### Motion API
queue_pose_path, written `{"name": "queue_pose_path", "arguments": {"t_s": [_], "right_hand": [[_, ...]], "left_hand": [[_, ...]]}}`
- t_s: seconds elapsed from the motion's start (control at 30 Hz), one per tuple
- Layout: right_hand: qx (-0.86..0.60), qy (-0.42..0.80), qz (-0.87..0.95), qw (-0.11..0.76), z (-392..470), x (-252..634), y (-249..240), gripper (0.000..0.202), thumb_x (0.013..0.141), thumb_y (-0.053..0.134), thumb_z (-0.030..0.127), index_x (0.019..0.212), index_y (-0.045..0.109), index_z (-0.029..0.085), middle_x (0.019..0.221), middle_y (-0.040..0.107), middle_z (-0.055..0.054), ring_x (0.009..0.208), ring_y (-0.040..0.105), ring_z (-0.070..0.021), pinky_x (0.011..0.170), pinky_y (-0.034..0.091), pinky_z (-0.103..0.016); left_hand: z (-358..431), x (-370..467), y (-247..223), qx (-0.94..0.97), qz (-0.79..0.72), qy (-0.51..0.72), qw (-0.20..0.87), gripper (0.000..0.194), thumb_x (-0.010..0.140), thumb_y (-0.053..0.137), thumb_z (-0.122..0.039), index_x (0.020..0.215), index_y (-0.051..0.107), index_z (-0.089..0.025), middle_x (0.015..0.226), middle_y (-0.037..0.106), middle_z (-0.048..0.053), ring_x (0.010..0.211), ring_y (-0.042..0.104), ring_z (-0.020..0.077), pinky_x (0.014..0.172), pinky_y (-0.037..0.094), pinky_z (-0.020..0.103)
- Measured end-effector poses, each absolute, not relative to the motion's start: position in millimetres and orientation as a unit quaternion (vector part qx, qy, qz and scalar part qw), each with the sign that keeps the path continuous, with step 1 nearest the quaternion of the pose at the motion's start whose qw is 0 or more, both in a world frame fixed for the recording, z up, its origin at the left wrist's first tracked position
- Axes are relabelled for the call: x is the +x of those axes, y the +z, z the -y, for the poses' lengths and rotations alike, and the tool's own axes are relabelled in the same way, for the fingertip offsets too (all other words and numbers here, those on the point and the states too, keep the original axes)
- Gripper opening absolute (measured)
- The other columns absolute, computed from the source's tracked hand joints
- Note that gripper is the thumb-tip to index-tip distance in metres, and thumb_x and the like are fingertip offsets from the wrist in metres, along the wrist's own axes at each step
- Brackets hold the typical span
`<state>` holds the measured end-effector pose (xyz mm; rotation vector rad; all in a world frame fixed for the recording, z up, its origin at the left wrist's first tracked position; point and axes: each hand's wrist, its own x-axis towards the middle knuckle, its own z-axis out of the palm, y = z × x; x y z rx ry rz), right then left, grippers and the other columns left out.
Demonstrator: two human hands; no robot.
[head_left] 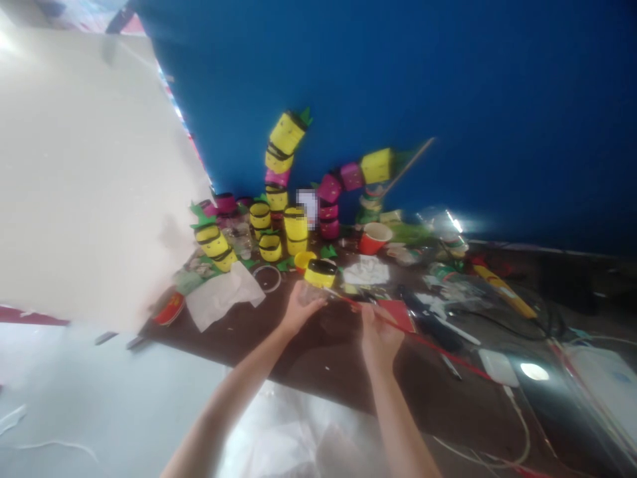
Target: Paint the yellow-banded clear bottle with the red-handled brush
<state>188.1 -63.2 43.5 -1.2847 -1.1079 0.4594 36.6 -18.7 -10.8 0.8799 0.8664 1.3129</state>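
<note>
At frame centre my left hand (298,307) grips a yellow-lidded jar (318,279); my right hand (379,332) pinches a red ribbon (438,348) over the table (318,358).

A handmade-craft workspace, by the look of it — a dark worktable (318,358) set against a blue wall (448,99) and crowded with stacks of small yellow and pink decorated containers (293,219) with green paper leaves. Around them lie paper scraps (219,295), a red ribbon (438,348), an orange cup (374,238) and loose cables (517,318) — materials, not finished furnishings.
</note>
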Motion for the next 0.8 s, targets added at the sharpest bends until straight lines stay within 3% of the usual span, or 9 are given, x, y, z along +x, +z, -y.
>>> {"name": "queue_pose_path", "arguments": {"t_s": [0.47, 0.63, 0.8], "right_hand": [[-0.547, 0.2, 0.434, 0.687, 66, 205, 33, 0.026, 0.081, 0.061, 0.038, 0.072, 0.07, 0.016, 0.063, 0.068, -0.006, 0.058, 0.063, -0.0186, 0.059, 0.051, -0.032], [-0.493, 0.243, 0.518, 0.655, 70, 198, 39, 0.011, 0.08, 0.064, 0.028, 0.082, 0.071, 0.02, 0.074, 0.071, -0.005, 0.068, 0.066, -0.0191, 0.066, 0.053, -0.033], [-0.47, 0.278, 0.541, 0.64, 69, 185, 42, 0.01, 0.082, 0.062, 0.022, 0.086, 0.071, 0.023, 0.08, 0.071, -0.004, 0.074, 0.066, -0.0181, 0.07, 0.053, -0.032]], "left_hand": [[16, 35, -16, 0.359, -0.381, 0.576, 0.628, 0.054, 0.058, 0.081, -0.033, 0.102, 0.053, -0.02, 0.096, 0.065, 0.003, 0.088, 0.064, 0.0192, 0.081, 0.053, 0.039], [17, 35, -15, 0.374, -0.388, 0.57, 0.62, 0.049, 0.063, 0.078, -0.035, 0.102, 0.053, -0.019, 0.097, 0.064, 0.004, 0.088, 0.063, 0.0187, 0.08, 0.052, 0.037], [19, 33, -11, 0.39, -0.41, 0.569, 0.596, 0.048, 0.063, 0.079, -0.033, 0.101, 0.054, -0.019, 0.095, 0.062, 0.003, 0.085, 0.062, 0.0168, 0.081, 0.05, 0.036]]}}
